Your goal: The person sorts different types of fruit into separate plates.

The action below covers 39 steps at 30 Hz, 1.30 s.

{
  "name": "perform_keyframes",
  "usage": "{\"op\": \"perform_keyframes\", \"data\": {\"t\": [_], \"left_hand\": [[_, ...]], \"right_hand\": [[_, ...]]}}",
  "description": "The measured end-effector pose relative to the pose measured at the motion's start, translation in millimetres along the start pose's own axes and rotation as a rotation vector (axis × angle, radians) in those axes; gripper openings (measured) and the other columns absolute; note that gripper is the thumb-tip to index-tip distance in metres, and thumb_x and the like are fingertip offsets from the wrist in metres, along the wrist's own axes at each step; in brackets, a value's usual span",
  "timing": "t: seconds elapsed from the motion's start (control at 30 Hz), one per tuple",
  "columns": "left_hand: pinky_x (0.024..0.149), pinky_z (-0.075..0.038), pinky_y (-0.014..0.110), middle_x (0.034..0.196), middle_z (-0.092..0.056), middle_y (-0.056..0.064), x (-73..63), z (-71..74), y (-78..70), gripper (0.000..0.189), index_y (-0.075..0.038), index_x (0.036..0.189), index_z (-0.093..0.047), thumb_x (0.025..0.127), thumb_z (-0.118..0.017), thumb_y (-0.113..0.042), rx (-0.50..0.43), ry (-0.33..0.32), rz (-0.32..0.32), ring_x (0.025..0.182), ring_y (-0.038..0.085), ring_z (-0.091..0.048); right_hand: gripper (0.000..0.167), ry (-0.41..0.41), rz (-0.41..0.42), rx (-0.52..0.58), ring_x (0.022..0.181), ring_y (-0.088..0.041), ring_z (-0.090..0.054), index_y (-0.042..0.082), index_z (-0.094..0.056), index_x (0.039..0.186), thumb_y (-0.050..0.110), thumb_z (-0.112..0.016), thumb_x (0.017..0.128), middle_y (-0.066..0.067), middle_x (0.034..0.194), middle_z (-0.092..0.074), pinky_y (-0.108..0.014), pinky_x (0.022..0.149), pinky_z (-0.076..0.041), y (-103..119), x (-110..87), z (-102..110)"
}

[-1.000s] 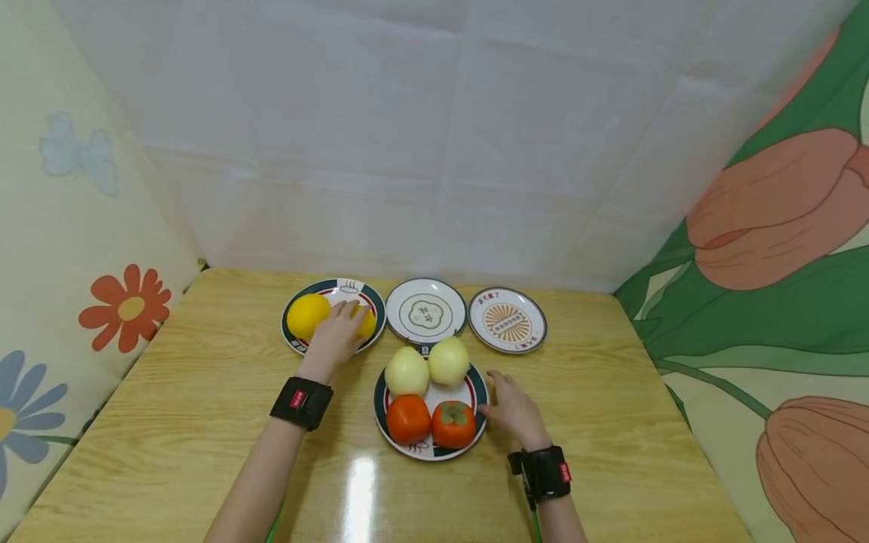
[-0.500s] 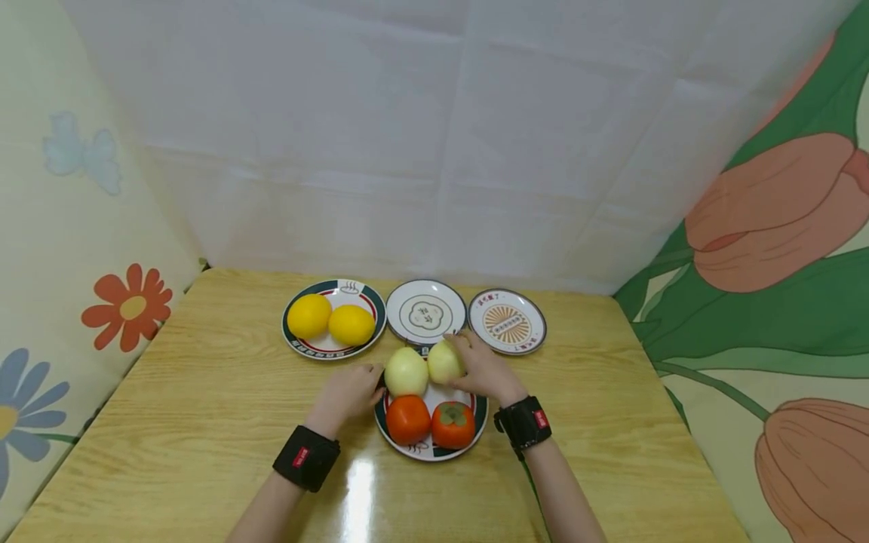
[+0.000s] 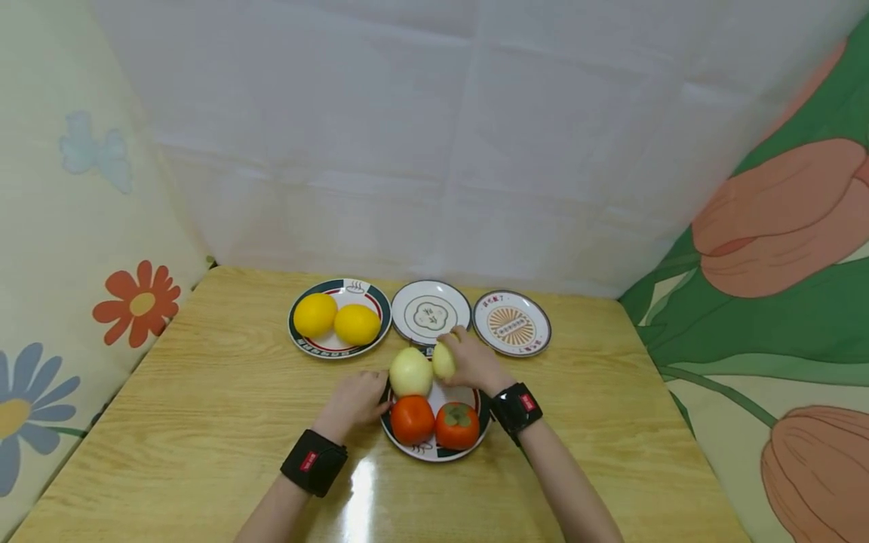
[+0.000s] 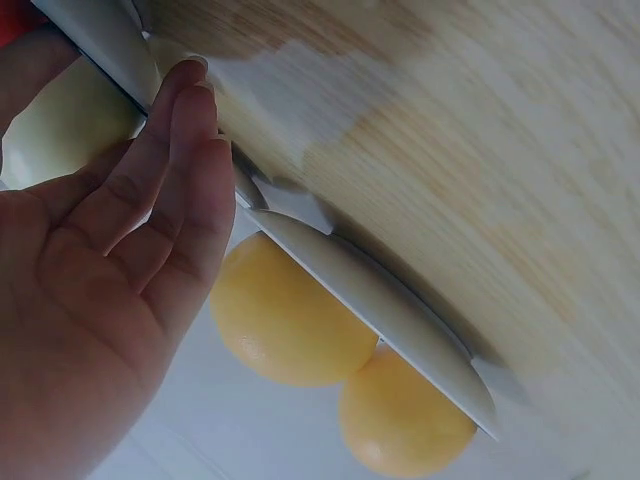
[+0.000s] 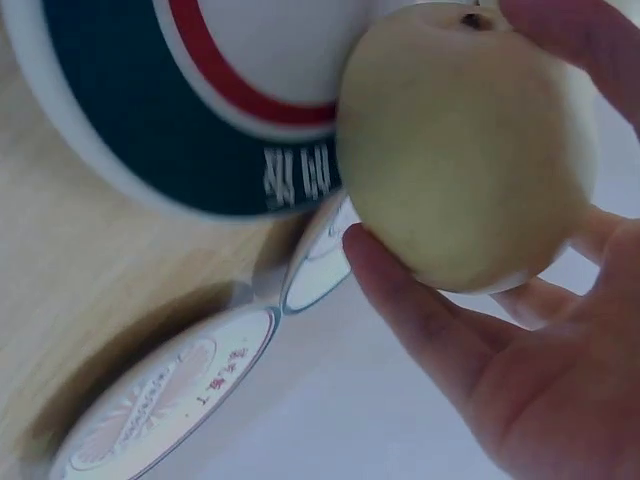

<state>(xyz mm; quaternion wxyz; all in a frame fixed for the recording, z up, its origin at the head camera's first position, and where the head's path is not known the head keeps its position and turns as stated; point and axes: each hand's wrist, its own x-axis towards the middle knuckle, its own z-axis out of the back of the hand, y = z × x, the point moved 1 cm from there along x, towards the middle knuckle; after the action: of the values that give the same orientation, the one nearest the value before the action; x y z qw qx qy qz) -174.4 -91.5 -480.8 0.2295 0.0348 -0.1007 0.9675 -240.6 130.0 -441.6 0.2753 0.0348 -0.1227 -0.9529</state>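
In the head view, my right hand (image 3: 473,360) grips a pale yellow pear (image 3: 443,362) at the back of the green-rimmed plate (image 3: 434,449). The right wrist view shows thumb and fingers round that pear (image 5: 465,150), its dark stem hollow at the top. At the plate's left edge is my left hand (image 3: 354,403); in the left wrist view its thumb and fingers lie about the rim, the contact partly hidden. A second pear (image 3: 410,372) sits beside the first. In front of them lie two persimmons, one plain orange (image 3: 412,420), the other (image 3: 457,427) showing its green calyx.
Behind, a green-rimmed plate (image 3: 339,284) bears two smooth yellow fruits (image 3: 315,315), likely lemons. To its right stand a white plate (image 3: 431,292) and a plate with an orange sunburst (image 3: 512,326). A white cloth (image 3: 434,151) hangs behind the wooden table (image 3: 224,392).
My left hand has left the yellow fruits and come to the front plate's left rim. My right hand has moved from beside that plate onto the right-hand pear and grips it.
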Motion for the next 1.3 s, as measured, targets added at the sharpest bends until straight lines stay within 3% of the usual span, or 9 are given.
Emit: {"op": "perform_keyframes", "data": {"t": [0.27, 0.6, 0.77, 1.03, 1.17, 1.3], "left_hand": [[0.067, -0.053, 0.044, 0.085, -0.065, 0.015, -1.3, 1.7, -0.7, 0.038, 0.003, 0.100, -0.060, 0.079, -0.076, -0.026, -0.016, 0.005, 0.007, 0.079, 0.032, -0.063], [0.068, -0.054, 0.043, 0.085, -0.065, 0.015, -1.2, 0.1, -0.6, 0.040, 0.003, 0.102, -0.060, 0.079, -0.076, -0.026, -0.010, -0.003, -0.006, 0.079, 0.032, -0.064], [0.070, -0.054, 0.044, 0.085, -0.065, 0.016, -1.5, 0.0, -1.3, 0.042, 0.004, 0.105, -0.060, 0.080, -0.075, -0.026, -0.032, 0.016, 0.014, 0.081, 0.032, -0.063], [0.073, -0.054, 0.045, 0.087, -0.065, 0.016, -0.3, 2.5, -1.9, 0.040, 0.004, 0.105, -0.060, 0.081, -0.075, -0.025, -0.055, 0.033, 0.033, 0.083, 0.032, -0.063], [0.072, -0.054, 0.044, 0.087, -0.065, 0.016, -0.7, 2.0, -2.1, 0.041, 0.004, 0.107, -0.060, 0.081, -0.074, -0.024, -0.067, 0.042, 0.039, 0.083, 0.032, -0.063], [0.072, -0.054, 0.045, 0.088, -0.065, 0.016, -1.5, 0.4, -1.8, 0.042, 0.004, 0.109, -0.059, 0.082, -0.074, -0.025, -0.067, 0.042, 0.045, 0.084, 0.032, -0.063]], "right_hand": [[0.075, -0.081, -0.135, 0.044, 0.105, -0.036, -0.060, 0.014, -0.046, 0.137, 0.029, -0.080, 0.072, -0.020, 0.139, -0.043, -0.045, 0.080, -0.054, -16, 36.8, 20], [0.076, -0.142, -0.189, 0.078, 0.109, -0.039, -0.058, 0.011, -0.046, 0.138, 0.032, -0.080, 0.073, -0.021, 0.139, -0.043, -0.049, 0.085, -0.052, -37, 71.3, 1], [0.078, -0.136, -0.210, 0.087, 0.113, -0.039, -0.056, 0.012, -0.045, 0.139, 0.034, -0.079, 0.072, -0.022, 0.139, -0.044, -0.051, 0.087, -0.051, -43, 74.5, -6], [0.088, -0.103, -0.200, 0.085, 0.118, -0.040, -0.051, 0.016, -0.038, 0.144, 0.035, -0.081, 0.070, -0.019, 0.144, -0.038, -0.050, 0.087, -0.051, -36, 69.2, 4], [0.093, -0.036, -0.138, 0.039, 0.129, -0.044, -0.043, 0.023, -0.034, 0.147, 0.035, -0.082, 0.069, -0.018, 0.152, -0.027, -0.054, 0.092, -0.048, -23, 59.2, 15], [0.093, 0.047, -0.007, -0.021, 0.135, -0.048, -0.034, 0.028, -0.032, 0.148, 0.031, -0.083, 0.070, -0.016, 0.157, -0.019, -0.055, 0.091, -0.049, -1, 45.8, 23]]}}
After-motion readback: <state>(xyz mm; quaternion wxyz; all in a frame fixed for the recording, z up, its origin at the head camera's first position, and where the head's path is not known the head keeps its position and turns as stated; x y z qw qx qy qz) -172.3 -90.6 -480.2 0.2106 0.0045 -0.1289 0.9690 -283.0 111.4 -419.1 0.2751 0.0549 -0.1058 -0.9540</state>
